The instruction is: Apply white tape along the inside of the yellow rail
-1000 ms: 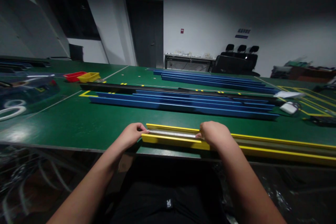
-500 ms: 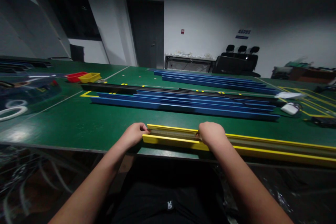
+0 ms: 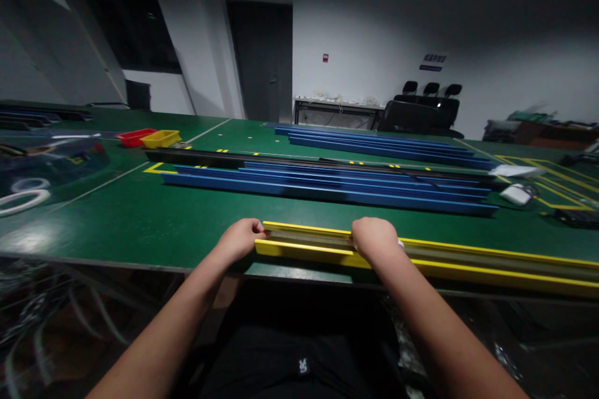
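A long yellow channel rail (image 3: 468, 265) lies along the near edge of the green table (image 3: 140, 218), running off to the right. My left hand (image 3: 239, 238) is closed at the rail's left end, fingertips pinched against it. My right hand (image 3: 374, 238) is curled into a fist over the rail's trough, a short way along to the right. A dull strip (image 3: 309, 238) lies in the trough between my hands. What my fingers pinch is hidden.
Long blue rails (image 3: 327, 190) and a black rail (image 3: 281, 160) lie across the table's middle; more blue rails (image 3: 374, 140) are farther back. Red and yellow bins (image 3: 150, 136) sit at the far left. A white device (image 3: 515, 193) lies at the right. Chairs stand by the back wall.
The bright silvery strip seen between my hands a second ago now lies dull and low in the trough. Both hands stay almost where they were.
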{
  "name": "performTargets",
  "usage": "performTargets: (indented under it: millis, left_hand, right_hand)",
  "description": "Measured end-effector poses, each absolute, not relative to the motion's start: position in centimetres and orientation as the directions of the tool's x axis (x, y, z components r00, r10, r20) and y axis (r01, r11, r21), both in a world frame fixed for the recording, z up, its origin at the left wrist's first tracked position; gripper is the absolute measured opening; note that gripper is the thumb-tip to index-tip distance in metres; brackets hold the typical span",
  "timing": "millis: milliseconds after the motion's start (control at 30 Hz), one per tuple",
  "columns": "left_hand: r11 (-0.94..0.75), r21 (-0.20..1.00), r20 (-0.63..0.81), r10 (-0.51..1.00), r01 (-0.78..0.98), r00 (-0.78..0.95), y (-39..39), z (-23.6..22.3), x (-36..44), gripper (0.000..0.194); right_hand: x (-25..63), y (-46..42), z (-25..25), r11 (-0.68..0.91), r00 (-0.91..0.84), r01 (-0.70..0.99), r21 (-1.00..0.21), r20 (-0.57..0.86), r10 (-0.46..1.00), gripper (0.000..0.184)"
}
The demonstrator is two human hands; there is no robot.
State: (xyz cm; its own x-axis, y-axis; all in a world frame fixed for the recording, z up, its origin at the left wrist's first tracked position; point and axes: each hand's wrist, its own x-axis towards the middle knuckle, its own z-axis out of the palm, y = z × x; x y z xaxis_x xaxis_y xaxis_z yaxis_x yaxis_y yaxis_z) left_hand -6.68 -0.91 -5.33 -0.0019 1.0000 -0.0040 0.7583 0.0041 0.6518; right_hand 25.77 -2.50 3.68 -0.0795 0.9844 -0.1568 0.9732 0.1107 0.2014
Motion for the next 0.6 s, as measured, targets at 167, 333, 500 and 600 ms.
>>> performTargets:
  millis: [167, 333, 500, 600]
  left_hand:
    - [-0.016, 0.624, -0.01, 1.0, 0.781, 0.028, -0.6, -5.0, -6.8, 0.013]
    - [-0.031, 0.601, 0.0, 0.999, 0.798, 0.039, 0.0, -4.4, -6.8, 0.009]
    - [-0.212, 0.559, 0.025, 0.971, 0.802, 0.239, 0.6, -2.6, -5.8, 0.02]
    - [-0.289, 0.491, -0.028, 0.938, 0.822, 0.346, 1.3, -1.4, -5.1, 0.017]
  right_hand:
    - [25.5, -2.4, 3.6, 0.108, -0.072, 0.971, 0.211, -0.17, 0.983, 0.028]
    - [25.3, -2.4, 3.7, 0.123, -0.086, 0.969, 0.214, -0.173, 0.981, 0.027]
    - [25.1, -2.5, 4.1, 0.12, -0.079, 0.968, 0.219, -0.188, 0.979, 0.028]
    - [25.0, -2.4, 4.1, 0.118, -0.074, 0.968, 0.22, -0.198, 0.977, 0.03]
